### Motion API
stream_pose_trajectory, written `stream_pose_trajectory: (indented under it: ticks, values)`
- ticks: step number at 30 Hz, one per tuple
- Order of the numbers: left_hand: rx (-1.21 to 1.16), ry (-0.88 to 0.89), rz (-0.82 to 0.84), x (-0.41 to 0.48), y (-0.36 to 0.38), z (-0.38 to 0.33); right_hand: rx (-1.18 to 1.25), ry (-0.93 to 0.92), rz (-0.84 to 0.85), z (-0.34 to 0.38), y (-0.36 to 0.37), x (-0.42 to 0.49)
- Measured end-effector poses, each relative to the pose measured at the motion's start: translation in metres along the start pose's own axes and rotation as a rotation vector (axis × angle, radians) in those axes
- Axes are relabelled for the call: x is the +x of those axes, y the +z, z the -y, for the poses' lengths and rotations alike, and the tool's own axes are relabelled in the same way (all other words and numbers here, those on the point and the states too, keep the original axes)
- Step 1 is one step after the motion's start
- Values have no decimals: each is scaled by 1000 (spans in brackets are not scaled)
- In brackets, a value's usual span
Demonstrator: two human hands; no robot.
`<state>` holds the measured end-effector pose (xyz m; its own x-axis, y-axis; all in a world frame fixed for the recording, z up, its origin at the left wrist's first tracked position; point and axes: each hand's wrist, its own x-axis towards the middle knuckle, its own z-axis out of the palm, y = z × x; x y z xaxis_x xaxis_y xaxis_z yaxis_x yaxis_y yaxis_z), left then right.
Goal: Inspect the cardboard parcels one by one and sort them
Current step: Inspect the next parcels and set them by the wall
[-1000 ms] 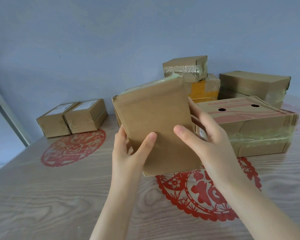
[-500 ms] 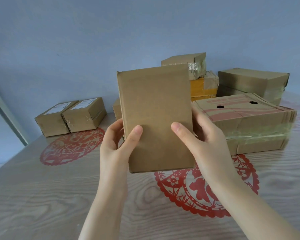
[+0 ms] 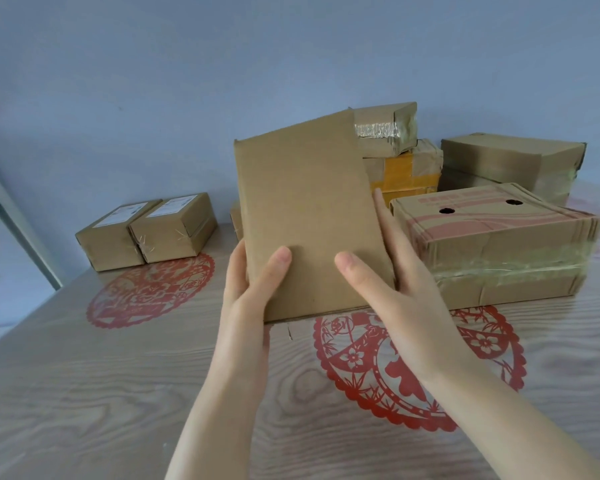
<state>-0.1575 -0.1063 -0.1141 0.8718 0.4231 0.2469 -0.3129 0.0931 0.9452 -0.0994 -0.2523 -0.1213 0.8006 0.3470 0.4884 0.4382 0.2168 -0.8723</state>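
A flat plain cardboard parcel [image 3: 309, 216] stands upright above the table, its blank brown face toward me. My left hand [image 3: 253, 282] grips its lower left edge with the thumb on the front. My right hand [image 3: 395, 289] holds the lower right edge, thumb on the front and fingers behind. At the far left sit two small labelled parcels [image 3: 146, 230] side by side. Behind and to the right lie a wide parcel with red print and two holes [image 3: 492, 244], a yellow-taped parcel [image 3: 406, 171] with a small taped one [image 3: 385, 128] on top, and a flat brown parcel [image 3: 513, 161].
The wooden table [image 3: 84, 393] carries two red paper-cut decorations, one at the left [image 3: 149, 289] and one [image 3: 371, 368] under my right forearm. A blue wall stands behind the parcels. A pale window frame [image 3: 11, 220] runs along the left edge.
The held parcel has turned from a leftward tilt to upright, its blank face now square to me, top leaning slightly right. Both hands kept their hold and shifted slightly.
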Motion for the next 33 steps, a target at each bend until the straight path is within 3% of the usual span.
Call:
stream_pose_trajectory:
  ticks: [4, 10, 17, 23, 29, 33]
  values:
    - [89, -23, 114, 1, 5, 6, 111, 87, -103, -1, -9, 6]
    - [2, -37, -34, 2, 6, 9, 67, 59, 4, 5, -5, 2]
    - [71, -16, 92, 3, 6, 7, -5, 56, -51, 5, -7, 5]
    - [30, 15, -4, 6, 4, 8, -31, 11, 25, 3, -5, 5]
    - [164, 29, 20, 5, 3, 10, -161, 5, -121, -1, -10, 9]
    - [114, 36, -12, 5, 4, 9, -107, -20, -58, 3, -11, 9]
